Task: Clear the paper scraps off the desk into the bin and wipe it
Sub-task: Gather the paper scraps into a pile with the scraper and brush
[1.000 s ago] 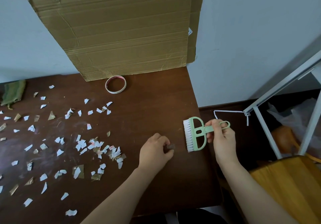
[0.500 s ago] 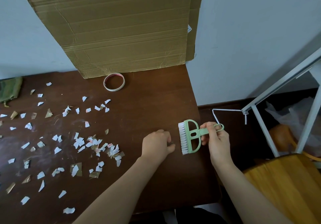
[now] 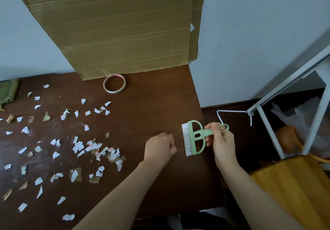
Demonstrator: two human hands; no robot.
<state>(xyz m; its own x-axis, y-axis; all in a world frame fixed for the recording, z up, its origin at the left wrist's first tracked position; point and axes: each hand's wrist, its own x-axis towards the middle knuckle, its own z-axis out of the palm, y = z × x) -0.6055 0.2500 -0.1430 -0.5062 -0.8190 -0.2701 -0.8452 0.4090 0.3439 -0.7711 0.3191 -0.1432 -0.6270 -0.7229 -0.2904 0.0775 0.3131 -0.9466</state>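
Several white and brown paper scraps (image 3: pixel 96 149) lie scattered over the left and middle of the dark brown desk (image 3: pixel 151 108). My right hand (image 3: pixel 221 140) grips the handle of a small green brush (image 3: pixel 193 137) near the desk's right edge, with its white bristles pointing left towards the scraps. My left hand (image 3: pixel 159 147) rests on the desk just left of the bristles with its fingers curled in; nothing shows inside it. No bin is plainly in view.
A sheet of cardboard (image 3: pixel 116 28) leans on the wall behind the desk, with a tape ring (image 3: pixel 114 83) in front of it. A green cloth (image 3: pixel 7 90) lies at the far left. To the right stand a white metal frame (image 3: pixel 292 87), a clear plastic bag (image 3: pixel 300 117) and a yellow wooden seat (image 3: pixel 294 185).
Both hands have drifted slightly left and up in the view. A small dark bit seen at my left fingertips a second ago no longer shows. The scraps lie as before.
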